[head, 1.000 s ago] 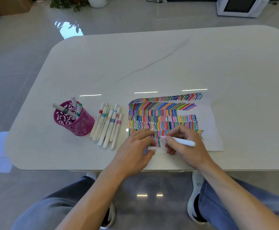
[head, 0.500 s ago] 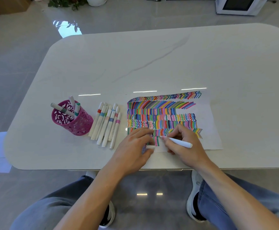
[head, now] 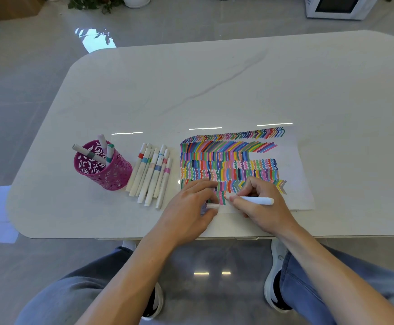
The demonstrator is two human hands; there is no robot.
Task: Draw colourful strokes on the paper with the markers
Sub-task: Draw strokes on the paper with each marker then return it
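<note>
Your right hand [head: 262, 205] grips the white marker [head: 253, 200] — its long axis runs nearly level across the white paper sheet covered in colourful strokes [head: 292, 165], tip pointing left at the lowest row. Your left hand [head: 191, 207] presses the sheet's near-left corner, fingers closed over a white cap [head: 212, 205]. Since half a second ago, the tip sits slightly lower along its stroke — the hands have barely shifted on the pale marble table [head: 214, 85].
</note>
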